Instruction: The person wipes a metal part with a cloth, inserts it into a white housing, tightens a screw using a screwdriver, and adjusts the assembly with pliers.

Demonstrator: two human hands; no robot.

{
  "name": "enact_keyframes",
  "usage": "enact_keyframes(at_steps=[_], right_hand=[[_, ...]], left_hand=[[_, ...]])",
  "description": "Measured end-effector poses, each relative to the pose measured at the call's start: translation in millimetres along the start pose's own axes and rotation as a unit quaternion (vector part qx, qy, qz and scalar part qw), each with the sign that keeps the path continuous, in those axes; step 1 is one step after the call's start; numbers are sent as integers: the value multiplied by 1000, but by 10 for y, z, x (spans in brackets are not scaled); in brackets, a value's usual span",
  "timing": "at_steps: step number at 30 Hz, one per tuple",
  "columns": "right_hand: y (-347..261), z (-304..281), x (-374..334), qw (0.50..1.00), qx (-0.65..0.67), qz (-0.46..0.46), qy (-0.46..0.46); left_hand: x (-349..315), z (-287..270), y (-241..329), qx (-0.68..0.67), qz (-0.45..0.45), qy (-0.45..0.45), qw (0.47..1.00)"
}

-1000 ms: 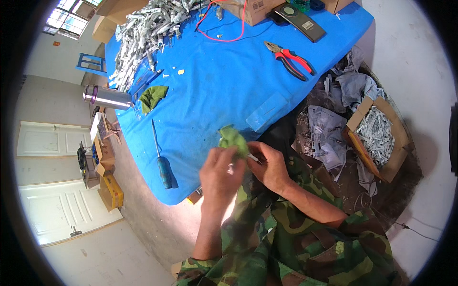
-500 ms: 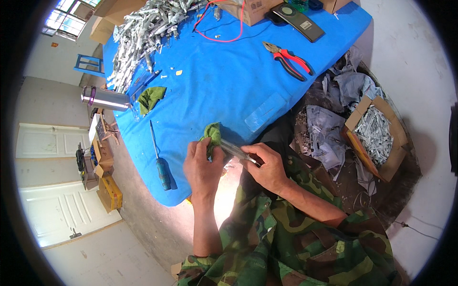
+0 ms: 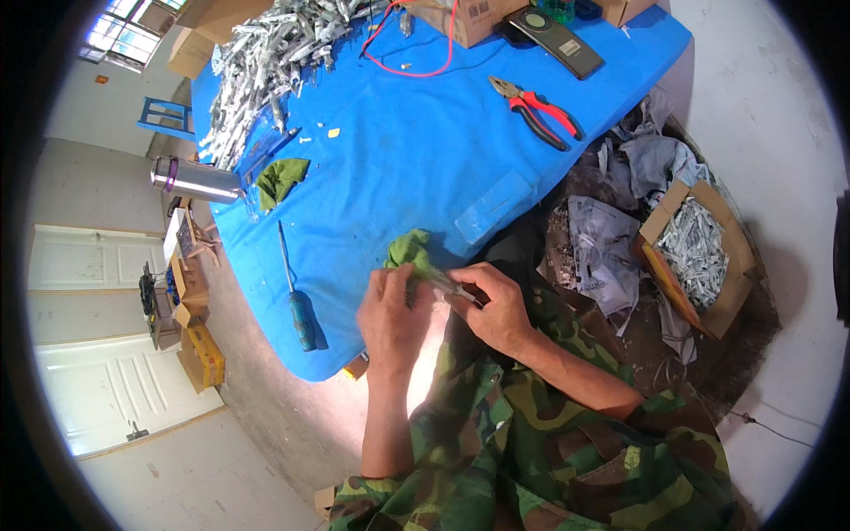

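Two hands (image 3: 443, 305) shifted right; one green cloth (image 3: 409, 252) held, another (image 3: 282, 180) lying.

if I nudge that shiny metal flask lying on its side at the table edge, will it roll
Probably. The metal flask looks round and lies on its side at the rim of the blue table, so a push across its length could roll it off. Its smooth polished wall may also be slippery to grip.
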State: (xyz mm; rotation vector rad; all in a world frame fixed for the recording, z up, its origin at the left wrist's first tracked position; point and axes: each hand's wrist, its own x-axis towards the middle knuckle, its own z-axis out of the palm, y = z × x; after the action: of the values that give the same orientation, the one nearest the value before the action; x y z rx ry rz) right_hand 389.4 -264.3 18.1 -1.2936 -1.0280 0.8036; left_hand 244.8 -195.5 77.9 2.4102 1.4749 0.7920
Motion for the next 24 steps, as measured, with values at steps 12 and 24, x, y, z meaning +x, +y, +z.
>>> enact_keyframes(at_steps=[12, 24], right_hand=[[-50, -49, 3, 994, -24, 91, -51], [-33, -3, -31, 997, 15, 70, -36]], left_hand=[[-2, 7, -52, -63, -43, 17, 997], [-143, -13, 177, -53, -45, -44, 997]])
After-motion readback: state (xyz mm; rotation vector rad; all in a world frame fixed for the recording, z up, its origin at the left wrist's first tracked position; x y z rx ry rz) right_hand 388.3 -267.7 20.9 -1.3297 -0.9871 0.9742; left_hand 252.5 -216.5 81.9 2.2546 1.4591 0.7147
